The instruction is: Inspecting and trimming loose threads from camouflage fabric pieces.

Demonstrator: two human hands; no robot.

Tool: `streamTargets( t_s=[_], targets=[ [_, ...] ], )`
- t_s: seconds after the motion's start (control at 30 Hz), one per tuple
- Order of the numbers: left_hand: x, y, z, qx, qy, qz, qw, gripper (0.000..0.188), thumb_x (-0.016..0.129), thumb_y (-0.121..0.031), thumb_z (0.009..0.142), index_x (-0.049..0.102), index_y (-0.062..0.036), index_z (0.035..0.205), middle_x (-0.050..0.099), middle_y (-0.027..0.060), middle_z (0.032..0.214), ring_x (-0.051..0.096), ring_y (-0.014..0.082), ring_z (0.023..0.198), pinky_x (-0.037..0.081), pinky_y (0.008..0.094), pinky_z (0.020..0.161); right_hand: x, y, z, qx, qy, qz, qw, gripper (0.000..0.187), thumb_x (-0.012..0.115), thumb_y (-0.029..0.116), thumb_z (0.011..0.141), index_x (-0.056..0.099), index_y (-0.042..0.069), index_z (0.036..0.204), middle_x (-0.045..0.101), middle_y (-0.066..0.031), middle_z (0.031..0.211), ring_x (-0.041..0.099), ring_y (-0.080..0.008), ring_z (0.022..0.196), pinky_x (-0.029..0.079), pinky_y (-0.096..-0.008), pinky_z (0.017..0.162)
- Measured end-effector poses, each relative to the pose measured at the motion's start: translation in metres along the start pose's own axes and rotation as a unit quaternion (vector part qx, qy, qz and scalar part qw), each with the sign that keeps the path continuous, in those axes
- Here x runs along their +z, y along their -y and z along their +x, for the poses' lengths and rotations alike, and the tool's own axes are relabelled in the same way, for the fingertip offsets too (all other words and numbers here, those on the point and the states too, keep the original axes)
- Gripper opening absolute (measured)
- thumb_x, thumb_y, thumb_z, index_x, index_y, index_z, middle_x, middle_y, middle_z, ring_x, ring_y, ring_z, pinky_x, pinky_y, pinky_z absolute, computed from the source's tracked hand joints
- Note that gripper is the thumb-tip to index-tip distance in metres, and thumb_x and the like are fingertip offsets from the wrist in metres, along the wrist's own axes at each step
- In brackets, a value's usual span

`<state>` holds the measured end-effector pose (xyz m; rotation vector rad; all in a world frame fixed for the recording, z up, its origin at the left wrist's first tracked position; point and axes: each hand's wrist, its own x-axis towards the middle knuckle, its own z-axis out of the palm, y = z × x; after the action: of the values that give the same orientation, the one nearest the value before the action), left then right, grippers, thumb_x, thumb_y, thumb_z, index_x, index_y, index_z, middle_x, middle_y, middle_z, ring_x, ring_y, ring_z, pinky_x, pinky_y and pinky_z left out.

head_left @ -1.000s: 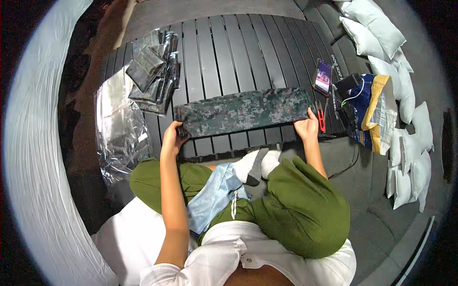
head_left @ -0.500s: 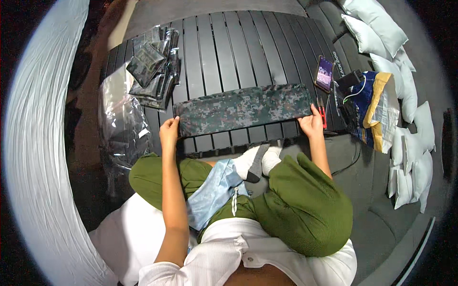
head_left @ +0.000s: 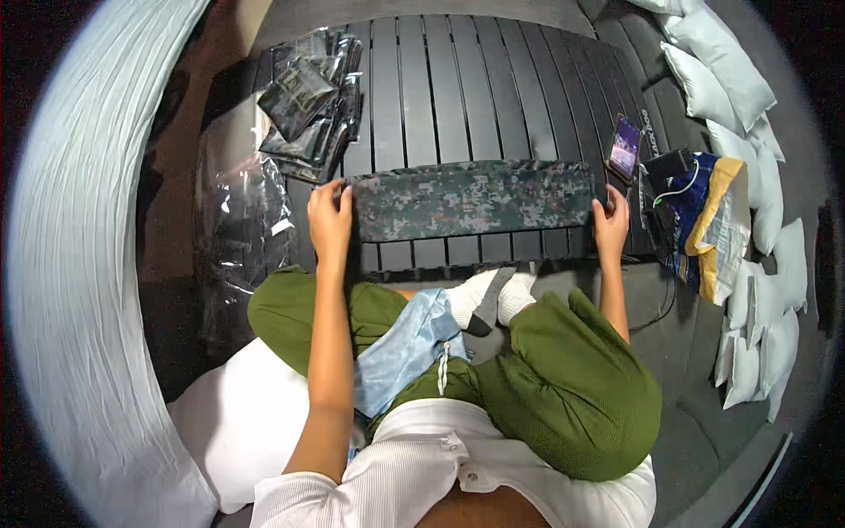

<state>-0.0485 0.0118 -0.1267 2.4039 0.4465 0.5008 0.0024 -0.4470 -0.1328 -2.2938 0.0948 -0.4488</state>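
A long flat strip of folded camouflage fabric (head_left: 475,202), with a dark green and grey pixel pattern, lies across the near part of the black slatted table (head_left: 414,97). My left hand (head_left: 330,224) is at its left end, thumb and fingers apart beside the edge. At the right end is my right hand (head_left: 611,227), its fingers bent and parted, thumb close to the fabric's edge. Neither hand appears to grip the fabric. Just beyond my right hand lies a phone (head_left: 625,147) with its screen lit.
Dark packets in clear plastic (head_left: 304,101) are piled at the table's far left, beside loose clear bags (head_left: 251,207). A blue and yellow bag (head_left: 704,220) with a black device (head_left: 669,165) and cable stands at right. Several white cushions (head_left: 726,62) line the right side. Light-blue cloth (head_left: 405,352) rests on my lap.
Both hands have let go of the fabric's lower corners and moved up alongside its ends. The fabric now lies straighter on the table. The whole view has shifted slightly.
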Motion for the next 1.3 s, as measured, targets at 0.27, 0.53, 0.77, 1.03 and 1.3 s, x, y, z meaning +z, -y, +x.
streamTargets(
  t_s=[0.27, 0.53, 0.77, 1.03, 1.3],
  targets=[
    [0.008, 0.012, 0.008, 0.008, 0.0, 0.008, 1.0, 0.024, 0.067, -0.024, 0.069, 0.06, -0.0074, 0.084, 0.05, 0.0121, 0.088, 0.049, 0.0285, 0.085, 0.04, 0.0359, 0.076, 0.005, 0.023, 0.051, -0.25, 0.199, -0.17, 0.932, 0.028, 0.056, 0.014, 0.075, 0.055, 0.008, 0.102, 0.054, -0.0063, 0.102, 0.043, -0.0254, 0.1, 0.03, -0.0352, 0.088],
    [0.013, 0.02, 0.014, -0.077, 0.066, -0.08, 0.992, 0.022, 0.067, -0.024, 0.07, 0.061, -0.0062, 0.082, 0.056, 0.0077, 0.079, 0.051, 0.0216, 0.078, 0.041, 0.0314, 0.072, -0.005, -0.005, 0.077, -0.196, 0.239, -0.189, 0.932, 0.019, 0.062, 0.019, 0.07, 0.058, 0.01, 0.086, 0.051, -0.0057, 0.089, 0.042, -0.0266, 0.093, 0.031, -0.0364, 0.085],
    [0.007, 0.026, 0.012, -0.121, 0.081, -0.122, 0.982, 0.025, 0.065, -0.022, 0.073, 0.062, -0.0009, 0.086, 0.061, 0.0061, 0.073, 0.054, 0.0123, 0.065, 0.042, 0.0255, 0.061, 0.004, 0.003, 0.077, -0.056, 0.297, 0.063, 0.951, 0.017, 0.06, 0.012, 0.076, 0.054, 0.003, 0.089, 0.054, -0.0015, 0.092, 0.049, -0.0113, 0.084, 0.037, -0.0237, 0.078],
    [0.012, 0.047, 0.011, -0.145, 0.08, -0.184, 0.969, 0.029, 0.064, -0.027, 0.075, 0.062, -0.0006, 0.086, 0.062, 0.006, 0.074, 0.055, 0.0122, 0.067, 0.042, 0.0246, 0.064, 0.022, -0.02, 0.072, 0.046, 0.19, 0.248, 0.949, 0.034, 0.06, 0.004, 0.075, 0.051, 0.004, 0.107, 0.053, -0.0015, 0.088, 0.048, -0.0069, 0.08, 0.038, -0.0179, 0.071],
    [0.014, 0.041, 0.006, -0.144, 0.057, -0.112, 0.982, 0.029, 0.061, -0.03, 0.077, 0.06, -0.002, 0.084, 0.06, 0.0075, 0.07, 0.055, 0.0163, 0.064, 0.043, 0.0281, 0.062, 0.033, -0.017, 0.065, -0.012, 0.107, 0.151, 0.983, 0.032, 0.062, 0.007, 0.075, 0.053, 0.006, 0.106, 0.054, -0.0019, 0.081, 0.049, -0.0067, 0.074, 0.039, -0.0188, 0.066]
  ],
)
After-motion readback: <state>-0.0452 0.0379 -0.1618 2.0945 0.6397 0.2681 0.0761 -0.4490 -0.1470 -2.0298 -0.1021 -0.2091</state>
